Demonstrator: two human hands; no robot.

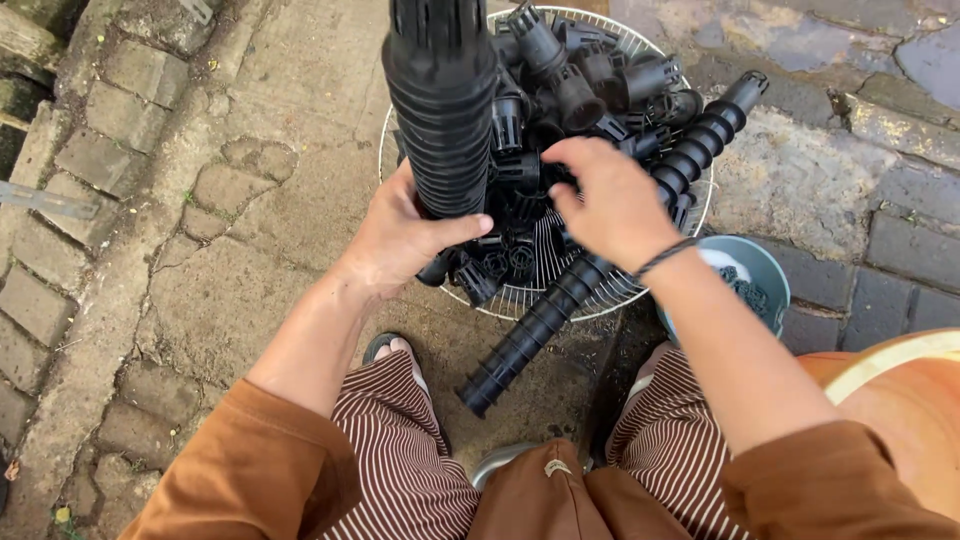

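Left fingers (455, 232) clasp ribbed black stack (442, 110) | right fingers (570, 165) loose above black caps (575, 85) in wire basket (640, 45)

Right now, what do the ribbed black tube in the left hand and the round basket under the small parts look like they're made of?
Ribbed black tube: likely moulded plastic or rubber, matt with dull sheen on its ridges. Round white basket: seemingly coated metal wire, thin radial spokes showing.
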